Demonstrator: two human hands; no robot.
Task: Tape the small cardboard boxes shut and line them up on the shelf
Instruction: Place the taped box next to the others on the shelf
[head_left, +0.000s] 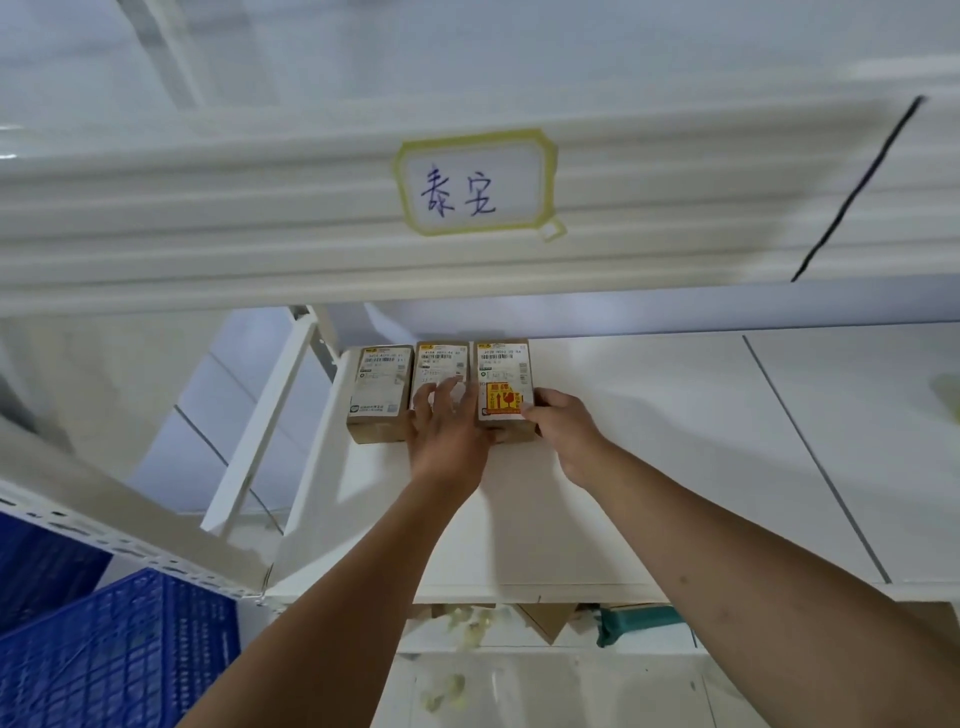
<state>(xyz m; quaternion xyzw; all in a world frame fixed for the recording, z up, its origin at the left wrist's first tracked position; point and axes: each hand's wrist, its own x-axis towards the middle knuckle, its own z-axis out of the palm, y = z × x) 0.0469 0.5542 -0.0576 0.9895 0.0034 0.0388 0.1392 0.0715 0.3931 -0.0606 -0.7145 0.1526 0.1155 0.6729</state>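
Already three boxes (374, 431) are lined up, close side by side, at the back left of the shelf (649, 467). The middle box (441, 361) is pressed under the left hand (447, 441), fingers (448, 387) spread flat. The right box (503, 371) is clamped by the curled fingers (535, 413) of the right hand (563, 431). Brown matte cardboard, rectangular, white printed labels (378, 382). Tape cannot be discerned.
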